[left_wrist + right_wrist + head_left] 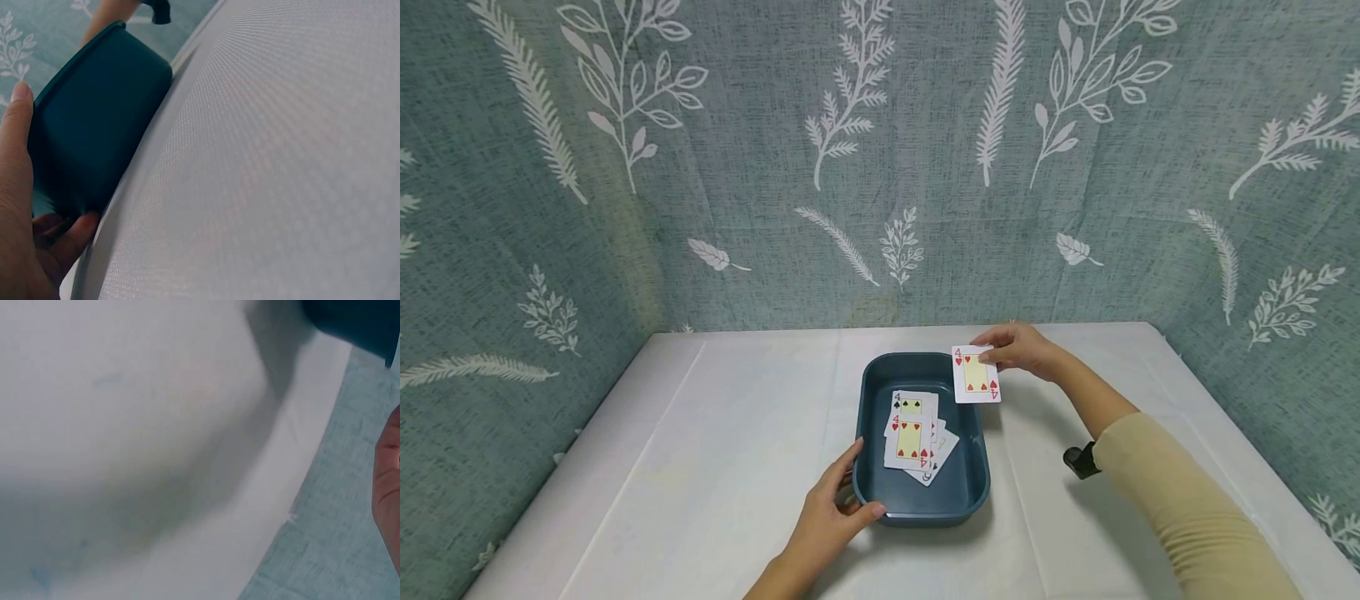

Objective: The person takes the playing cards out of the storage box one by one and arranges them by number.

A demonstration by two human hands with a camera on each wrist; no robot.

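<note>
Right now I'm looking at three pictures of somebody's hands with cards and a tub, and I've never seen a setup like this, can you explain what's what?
There is no machine here: a person works with two bare hands and wears three cameras. The wide picture comes from a camera on the head, looking down at a white table set against leaf-patterned fabric walls. The other two come from cameras strapped to each wrist, so they sit very close and look blurry.

On the table stands a dark teal tub with a few playing cards lying face up inside. The left hand grips the tub's near corner; the left wrist view shows the same tub from the side. The right hand pinches a four of hearts above the tub's far right corner.
</note>
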